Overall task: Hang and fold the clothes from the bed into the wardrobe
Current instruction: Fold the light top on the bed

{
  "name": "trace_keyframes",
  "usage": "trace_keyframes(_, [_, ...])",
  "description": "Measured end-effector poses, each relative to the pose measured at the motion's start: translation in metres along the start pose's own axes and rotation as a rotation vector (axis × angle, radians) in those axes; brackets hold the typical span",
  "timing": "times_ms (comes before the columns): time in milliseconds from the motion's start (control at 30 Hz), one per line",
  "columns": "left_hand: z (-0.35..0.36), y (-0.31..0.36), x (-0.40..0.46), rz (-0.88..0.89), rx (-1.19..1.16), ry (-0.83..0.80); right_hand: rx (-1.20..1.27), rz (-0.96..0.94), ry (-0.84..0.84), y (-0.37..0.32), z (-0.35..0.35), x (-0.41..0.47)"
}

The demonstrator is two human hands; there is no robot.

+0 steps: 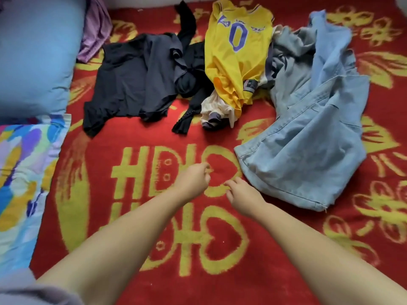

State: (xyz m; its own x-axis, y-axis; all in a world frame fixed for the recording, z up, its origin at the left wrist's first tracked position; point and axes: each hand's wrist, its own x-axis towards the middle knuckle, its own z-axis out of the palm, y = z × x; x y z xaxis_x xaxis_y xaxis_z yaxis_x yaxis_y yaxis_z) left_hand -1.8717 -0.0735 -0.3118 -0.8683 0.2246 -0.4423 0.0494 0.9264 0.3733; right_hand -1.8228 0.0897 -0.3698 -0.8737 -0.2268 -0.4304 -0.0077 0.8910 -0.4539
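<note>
Head view, empty hands, left hand (193,179), right hand (242,194), w/ denim garment (308,150) beside, yellow jersey (237,58) beyond

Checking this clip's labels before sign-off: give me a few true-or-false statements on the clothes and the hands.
1. The yellow jersey lies between the black clothes and the light blue denim garment. True.
2. The left hand grips the jersey. False: it holds nothing, hovering over the red blanket.
3. The right hand is beside the denim's near edge. True.
4. The denim is neatly folded. False: it lies crumpled.
5. The jersey's number is red. False: it is purple.
</note>
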Motion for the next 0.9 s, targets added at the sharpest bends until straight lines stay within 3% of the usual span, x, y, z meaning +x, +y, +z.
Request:
trace_keyframes(67, [0.011, -0.003, 0.049, 0.03, 0.014, 0.031, -0.004, -0.001, -0.062, 0.009, 0.032, 0.026])
trace_keyframes(133, [0.021, -0.007, 0.097, 0.071, 0.071, 0.086, -0.159, -0.028, -0.089, 0.02, 0.064, 0.041])
trace_keyframes(267, [0.028, -0.015, 0.177, 0.148, 0.183, 0.35, -0.289, -0.1, 0.23, 0.033, 0.097, 0.038])
trace_keyframes(467, [0.023, -0.016, 0.225, 0.238, 0.126, 0.314, -0.321, -0.143, 0.381, 0.032, 0.094, 0.04])
trace_keyframes(667, [0.04, -0.045, 0.18, 0.334, 0.199, 0.259, -0.323, -0.16, 0.418, 0.03, 0.098, 0.037])
trace_keyframes(733, [0.057, -0.06, 0.136, 0.347, 0.121, 0.276, -0.312, -0.16, 0.415, 0.029, 0.099, 0.035])
trace_keyframes(833, [0.086, -0.081, 0.053, 0.25, 0.044, 0.249, -0.321, -0.161, 0.395, 0.024, 0.099, 0.032])
trace_keyframes(900, [0.098, -0.093, 0.005, 0.113, 0.059, 0.113, -0.338, -0.117, 0.322, 0.021, 0.095, 0.031])
